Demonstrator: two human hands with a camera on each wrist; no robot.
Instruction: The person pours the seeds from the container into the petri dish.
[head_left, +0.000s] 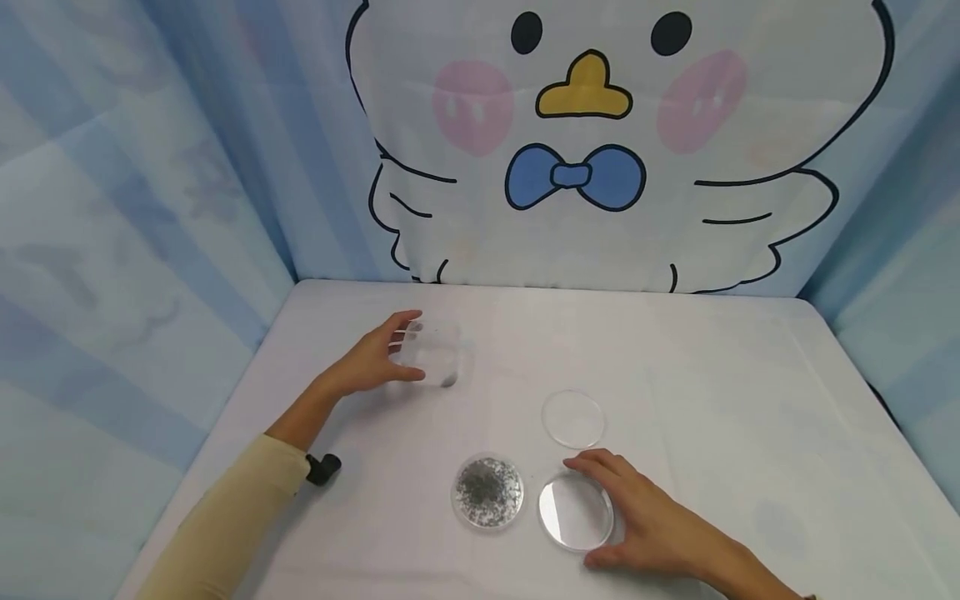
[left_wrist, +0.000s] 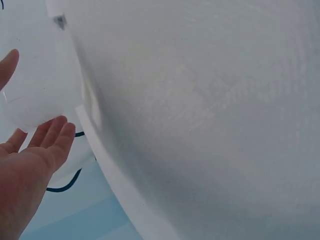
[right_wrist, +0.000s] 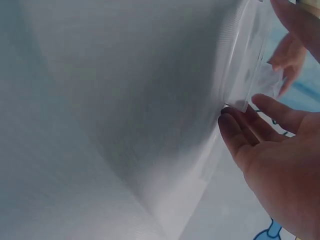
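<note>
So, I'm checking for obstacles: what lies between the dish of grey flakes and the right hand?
The head view shows a clear round dish between the dish of grey flakes and the right hand.

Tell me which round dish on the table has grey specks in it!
The speckled dish, leftmost of the three round things. The clear dish by the right hand and the thin disc beyond it show no specks.

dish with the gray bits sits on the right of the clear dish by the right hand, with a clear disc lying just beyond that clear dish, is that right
Not quite: the head view shows the dish with the gray bits on the left of the clear dish by the right hand. The clear disc does lie just beyond that clear dish.
</note>
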